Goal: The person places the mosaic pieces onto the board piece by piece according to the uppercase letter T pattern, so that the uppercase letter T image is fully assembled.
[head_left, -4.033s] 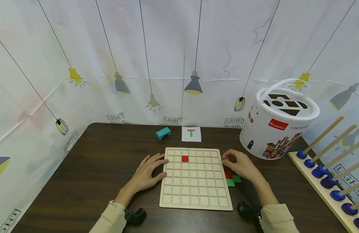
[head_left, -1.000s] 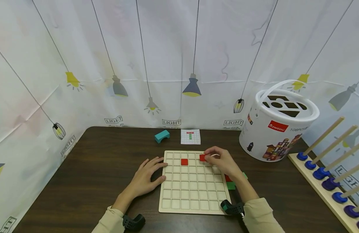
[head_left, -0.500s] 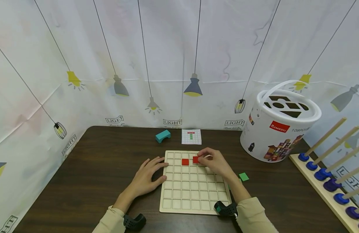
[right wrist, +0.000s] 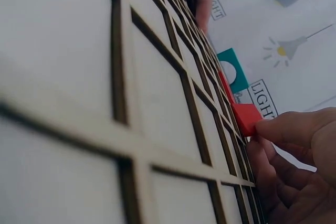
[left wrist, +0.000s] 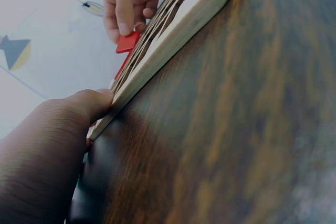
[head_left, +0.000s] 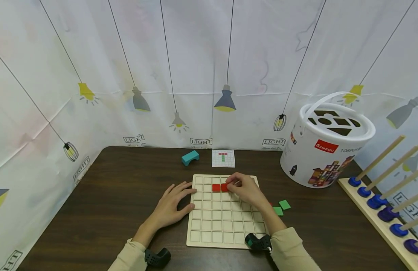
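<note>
A pale wooden grid board [head_left: 215, 226] lies on the dark table. One red square tile [head_left: 216, 188] sits in a cell of its second row. Just right of it, my right hand [head_left: 246, 190] pinches another red tile [right wrist: 245, 118] between thumb and fingers; in the right wrist view this tile is tilted over the grid. My left hand [head_left: 173, 203] rests at the board's left edge, fingers spread, with fingertips and thumb touching the rim. Two green tiles [head_left: 284, 204] lie right of the board, and a sliver of red shows beside them, mostly hidden by my right forearm.
Behind the board lie a teal arch block [head_left: 190, 157] and a small printed pattern card [head_left: 223, 158] with a red and green T shape. A white bucket [head_left: 325, 150] stands at the back right. A wooden peg rack [head_left: 375, 210] with blue beads runs along the right side.
My right hand has come from the board's right side with a red tile and moved left across the second row, up to the placed red tile. My left hand has stayed at the rim.
</note>
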The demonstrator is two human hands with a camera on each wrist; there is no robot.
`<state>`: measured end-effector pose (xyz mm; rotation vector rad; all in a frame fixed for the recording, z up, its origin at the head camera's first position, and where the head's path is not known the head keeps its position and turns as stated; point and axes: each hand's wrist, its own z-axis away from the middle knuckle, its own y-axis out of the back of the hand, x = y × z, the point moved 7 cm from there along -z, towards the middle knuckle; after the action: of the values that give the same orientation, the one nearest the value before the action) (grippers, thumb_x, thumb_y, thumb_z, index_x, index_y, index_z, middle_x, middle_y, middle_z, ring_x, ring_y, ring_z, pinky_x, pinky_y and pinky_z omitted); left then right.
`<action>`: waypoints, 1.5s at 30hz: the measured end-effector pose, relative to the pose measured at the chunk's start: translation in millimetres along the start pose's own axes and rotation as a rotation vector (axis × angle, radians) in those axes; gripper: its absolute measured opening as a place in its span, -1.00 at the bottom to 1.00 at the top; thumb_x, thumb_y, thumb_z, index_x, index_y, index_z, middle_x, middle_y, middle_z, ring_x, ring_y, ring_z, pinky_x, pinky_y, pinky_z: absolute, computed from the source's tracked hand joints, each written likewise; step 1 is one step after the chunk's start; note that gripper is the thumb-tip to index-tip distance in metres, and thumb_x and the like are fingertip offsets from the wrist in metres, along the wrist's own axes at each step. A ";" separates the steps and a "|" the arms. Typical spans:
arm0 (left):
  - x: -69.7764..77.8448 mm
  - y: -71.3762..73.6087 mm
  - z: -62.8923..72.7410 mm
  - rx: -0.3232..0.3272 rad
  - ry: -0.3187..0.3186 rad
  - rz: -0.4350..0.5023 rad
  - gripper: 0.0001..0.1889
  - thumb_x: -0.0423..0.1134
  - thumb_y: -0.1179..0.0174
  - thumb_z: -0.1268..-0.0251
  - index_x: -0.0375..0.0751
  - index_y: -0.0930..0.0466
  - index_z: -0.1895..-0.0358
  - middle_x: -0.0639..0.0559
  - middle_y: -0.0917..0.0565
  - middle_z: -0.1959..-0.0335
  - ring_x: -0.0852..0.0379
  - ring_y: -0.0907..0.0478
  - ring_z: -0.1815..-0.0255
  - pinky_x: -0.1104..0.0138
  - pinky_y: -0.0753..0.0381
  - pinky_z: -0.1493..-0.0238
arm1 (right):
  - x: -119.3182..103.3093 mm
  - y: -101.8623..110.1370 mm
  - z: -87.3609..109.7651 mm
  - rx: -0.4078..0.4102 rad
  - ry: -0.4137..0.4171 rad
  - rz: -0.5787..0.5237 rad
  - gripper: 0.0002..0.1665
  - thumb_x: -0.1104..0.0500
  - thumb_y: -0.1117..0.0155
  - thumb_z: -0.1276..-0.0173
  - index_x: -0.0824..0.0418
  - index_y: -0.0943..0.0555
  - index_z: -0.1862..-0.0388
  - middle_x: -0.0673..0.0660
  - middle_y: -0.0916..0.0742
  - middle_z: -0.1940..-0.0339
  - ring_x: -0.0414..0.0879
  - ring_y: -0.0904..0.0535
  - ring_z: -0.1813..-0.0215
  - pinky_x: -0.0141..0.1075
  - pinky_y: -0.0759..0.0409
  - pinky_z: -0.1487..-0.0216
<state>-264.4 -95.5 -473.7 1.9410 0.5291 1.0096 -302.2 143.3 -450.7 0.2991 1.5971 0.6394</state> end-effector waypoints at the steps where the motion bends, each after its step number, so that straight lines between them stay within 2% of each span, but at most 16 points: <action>1: 0.2 -0.2 -0.2 -0.001 -0.001 0.001 -0.49 0.13 -0.08 -0.32 0.11 -0.43 -0.29 0.00 -0.34 -0.40 -0.04 -0.19 -0.47 -0.14 -0.02 -0.45 | -0.7 -0.4 -0.1 -0.002 0.002 0.011 -0.84 0.24 -0.24 -0.31 0.19 -0.61 0.14 0.10 -0.71 0.21 -0.11 -0.59 0.21 -0.34 -0.56 0.23; 9: -0.6 -1.4 -1.1 -0.001 -0.004 -0.008 -0.50 0.14 -0.08 -0.32 0.12 -0.42 -0.29 0.02 -0.34 -0.40 -0.03 -0.19 -0.47 -0.14 -0.03 -0.45 | -8.1 -1.9 -0.4 -0.011 0.027 0.135 -0.85 0.24 -0.25 -0.29 0.24 -0.61 0.17 0.07 -0.65 0.35 -0.14 -0.52 0.31 -0.34 -0.49 0.27; 18: -0.1 0.4 0.4 0.011 -0.011 -0.001 -0.50 0.13 -0.09 -0.32 0.10 -0.44 -0.28 -0.01 -0.35 -0.39 -0.05 -0.20 -0.46 -0.16 -0.04 -0.44 | -11.8 -4.7 -1.5 0.002 0.061 0.188 -0.86 0.26 -0.27 -0.26 0.25 -0.63 0.20 0.07 -0.63 0.35 -0.16 -0.49 0.31 -0.34 -0.49 0.26; 28: 0.2 0.3 0.8 0.013 -0.010 0.000 -0.51 0.11 -0.10 -0.32 0.10 -0.44 -0.28 -0.01 -0.35 -0.39 -0.07 -0.20 -0.46 -0.16 -0.04 -0.44 | -10.1 -4.1 -1.1 -0.010 0.071 0.164 -0.86 0.24 -0.21 -0.33 0.21 -0.63 0.17 0.06 -0.64 0.34 -0.14 -0.50 0.30 -0.32 -0.49 0.26; 34: 1.5 -0.7 1.4 0.008 -0.011 0.008 -0.51 0.11 -0.10 -0.32 0.11 -0.44 -0.28 -0.01 -0.35 -0.39 -0.07 -0.20 -0.46 -0.17 -0.03 -0.43 | -6.3 1.9 0.1 -0.037 0.013 0.096 -0.81 0.15 -0.16 -0.39 0.20 -0.63 0.12 0.07 -0.69 0.30 -0.12 -0.55 0.28 -0.32 -0.53 0.32; 38: 2.2 -0.2 1.4 0.015 -0.017 0.005 -0.51 0.12 -0.10 -0.32 0.10 -0.44 -0.28 -0.01 -0.36 -0.39 -0.07 -0.20 -0.46 -0.18 -0.04 -0.43 | -5.8 10.1 2.4 -0.067 -0.004 0.068 -0.76 0.12 -0.12 -0.43 0.21 -0.61 0.07 0.13 -0.70 0.25 -0.08 -0.59 0.29 -0.31 -0.57 0.37; 45: 2.0 1.6 0.9 0.022 -0.016 0.008 -0.51 0.13 -0.09 -0.32 0.11 -0.44 -0.27 -0.01 -0.36 -0.39 -0.06 -0.20 -0.46 -0.17 -0.03 -0.43 | -6.1 33.3 12.5 -0.063 0.029 0.106 -0.74 0.10 -0.12 -0.43 0.21 -0.60 0.04 0.19 -0.69 0.20 -0.01 -0.59 0.26 -0.31 -0.54 0.34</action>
<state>-262.6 -95.5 -471.8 1.9706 0.5258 0.9958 -295.1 169.7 -427.2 0.3308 1.5934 0.7777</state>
